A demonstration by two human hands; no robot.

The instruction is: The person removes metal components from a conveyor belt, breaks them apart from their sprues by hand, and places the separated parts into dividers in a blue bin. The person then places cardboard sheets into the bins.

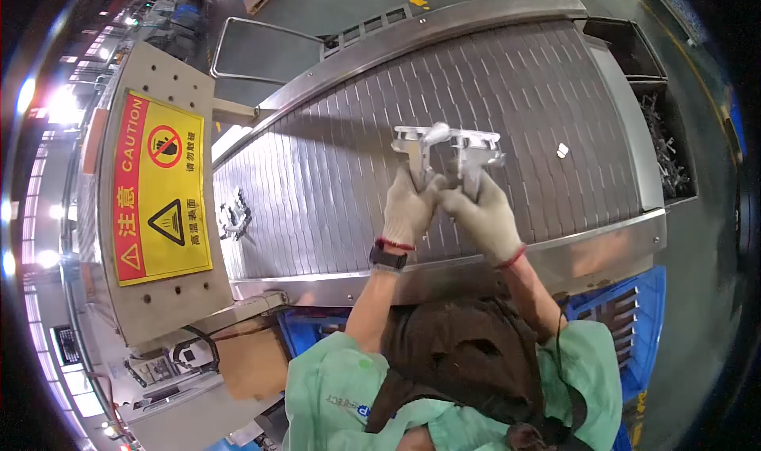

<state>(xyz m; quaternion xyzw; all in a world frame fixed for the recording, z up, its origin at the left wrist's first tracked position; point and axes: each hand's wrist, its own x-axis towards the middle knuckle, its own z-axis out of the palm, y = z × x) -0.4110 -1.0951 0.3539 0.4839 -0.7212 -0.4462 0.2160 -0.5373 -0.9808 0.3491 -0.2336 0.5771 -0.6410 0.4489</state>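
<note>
My left hand (409, 210), in a pale work glove with a red cuff edge, is closed around the lower part of a silvery metal casting (415, 147). Beside it my right hand (489, 218), gloved the same way, is closed on another silvery metal piece (476, 151). Both pieces point away from me above the conveyor belt, their far ends close together. Whether they are joined or separate I cannot tell. A cluster of similar metal castings (234, 215) lies at the left end of the belt.
The slatted metal conveyor (341, 173) has raised steel side rails. A small white scrap (563, 150) lies on its right part. Beyond that end stands a dark bin of metal pieces (670, 146). A caution-signed housing (166, 189) rises at left; a blue crate (646, 324) is near my right elbow.
</note>
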